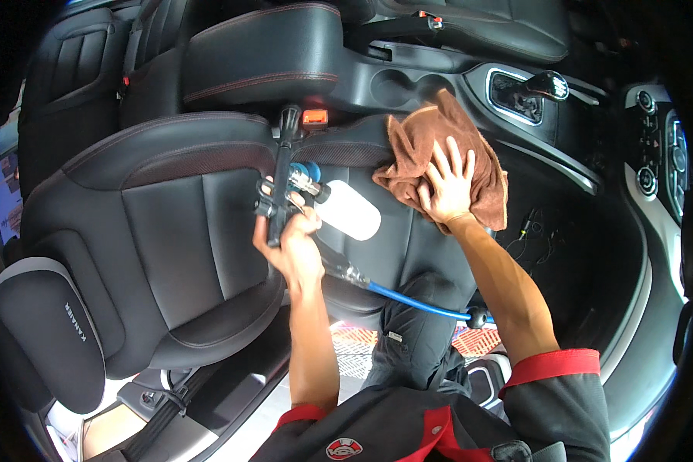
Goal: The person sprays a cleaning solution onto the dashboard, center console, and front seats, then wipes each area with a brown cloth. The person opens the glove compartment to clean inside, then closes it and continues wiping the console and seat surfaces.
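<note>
My left hand [294,242] grips an air-powered cleaning gun [282,190] with a black nozzle, which points towards the centre console. A white plastic bottle [349,211] is fitted to the gun's side, and a blue air hose [416,303] runs from its lower end to the right. Spread flat, my right hand [449,187] presses on a brown microfibre cloth [479,156]. The cloth lies bunched over the front inner part of the black leather seat cushion [367,254] and reaches up to the cup holders [391,86].
Beyond the seat stand the armrest [265,52], an orange seat-belt buckle [315,118] and the gear lever [547,86]. The seat backrest [161,242] is at left. Thin cables [528,228] lie in the dark footwell, and the dashboard [647,138] curves along the right.
</note>
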Motion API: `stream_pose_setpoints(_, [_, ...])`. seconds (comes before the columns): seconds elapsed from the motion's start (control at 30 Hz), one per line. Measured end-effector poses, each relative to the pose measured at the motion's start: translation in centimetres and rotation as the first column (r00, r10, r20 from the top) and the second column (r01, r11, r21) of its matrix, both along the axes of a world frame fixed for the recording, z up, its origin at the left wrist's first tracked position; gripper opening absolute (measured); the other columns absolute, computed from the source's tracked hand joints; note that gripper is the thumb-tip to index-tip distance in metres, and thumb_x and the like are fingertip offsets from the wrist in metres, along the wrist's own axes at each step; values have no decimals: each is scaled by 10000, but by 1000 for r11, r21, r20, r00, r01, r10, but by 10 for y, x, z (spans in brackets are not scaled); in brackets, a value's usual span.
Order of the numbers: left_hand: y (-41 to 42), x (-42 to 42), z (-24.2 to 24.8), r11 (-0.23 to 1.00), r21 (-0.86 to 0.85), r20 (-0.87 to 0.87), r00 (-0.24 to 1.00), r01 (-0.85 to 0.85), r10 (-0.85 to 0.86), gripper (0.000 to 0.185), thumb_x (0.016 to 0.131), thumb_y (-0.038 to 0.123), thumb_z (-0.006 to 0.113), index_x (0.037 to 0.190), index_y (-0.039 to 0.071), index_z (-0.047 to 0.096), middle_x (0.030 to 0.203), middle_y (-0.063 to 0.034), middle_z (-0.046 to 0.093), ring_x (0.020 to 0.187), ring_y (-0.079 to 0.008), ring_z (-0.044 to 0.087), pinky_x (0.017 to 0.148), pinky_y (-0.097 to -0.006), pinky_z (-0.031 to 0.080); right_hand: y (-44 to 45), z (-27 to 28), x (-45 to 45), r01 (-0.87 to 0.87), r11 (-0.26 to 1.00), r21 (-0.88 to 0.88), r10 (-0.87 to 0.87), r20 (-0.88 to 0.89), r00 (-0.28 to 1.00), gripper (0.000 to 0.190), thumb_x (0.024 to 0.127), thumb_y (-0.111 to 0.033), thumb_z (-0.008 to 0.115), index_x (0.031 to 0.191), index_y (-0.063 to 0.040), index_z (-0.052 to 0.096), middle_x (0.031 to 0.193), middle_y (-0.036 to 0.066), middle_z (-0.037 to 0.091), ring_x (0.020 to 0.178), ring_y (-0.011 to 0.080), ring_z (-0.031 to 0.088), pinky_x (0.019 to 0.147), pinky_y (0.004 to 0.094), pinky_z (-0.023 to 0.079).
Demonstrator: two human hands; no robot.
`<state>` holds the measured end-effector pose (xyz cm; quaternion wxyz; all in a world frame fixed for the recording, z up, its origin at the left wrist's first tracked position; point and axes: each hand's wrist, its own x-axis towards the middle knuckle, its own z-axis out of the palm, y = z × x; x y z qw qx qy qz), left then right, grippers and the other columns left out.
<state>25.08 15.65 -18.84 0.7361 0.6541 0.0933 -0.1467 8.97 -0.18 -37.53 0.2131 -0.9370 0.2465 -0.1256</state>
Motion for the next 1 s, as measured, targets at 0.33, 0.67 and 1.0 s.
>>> stream_pose_setpoints(0.33, [0, 32, -33, 996, 56, 30, 997, 67, -69, 512, 628, -121, 475, 1123, -31, 573, 840, -100, 584, 589, -168, 538, 516, -305, 468, 0, 1, 0, -11, 1000, -5, 12, 38, 999, 526, 725, -261, 644, 1222, -90, 623, 1459, 156, 448, 1432, 417, 272, 1132, 676, 96])
stream_pose_setpoints(0.67, [-16, 37, -33, 976, 219, 25, 999, 18, -24, 518, 684, -137, 501, 1182, -35, 601, 820, -65, 592, 609, -127, 533, 535, -255, 431, 0, 0, 1, 12, 1000, 3, -12, 39, 999, 445, 687, -266, 669, 1093, -84, 669, 1509, 124, 411, 1441, 388, 276, 1120, 688, 117])
stream_pose_setpoints(1.0, [12, 8, 46, 977, 94, -30, 981, 193, -191, 752, 565, -93, 470, 1315, -70, 520, 865, -156, 590, 608, -204, 573, 571, -312, 492, -1, -1, -2, -10, 999, 45, 9, 34, 999, 520, 738, -286, 660, 1224, -103, 631, 1500, 126, 422, 1425, 398, 295, 1128, 668, 109])
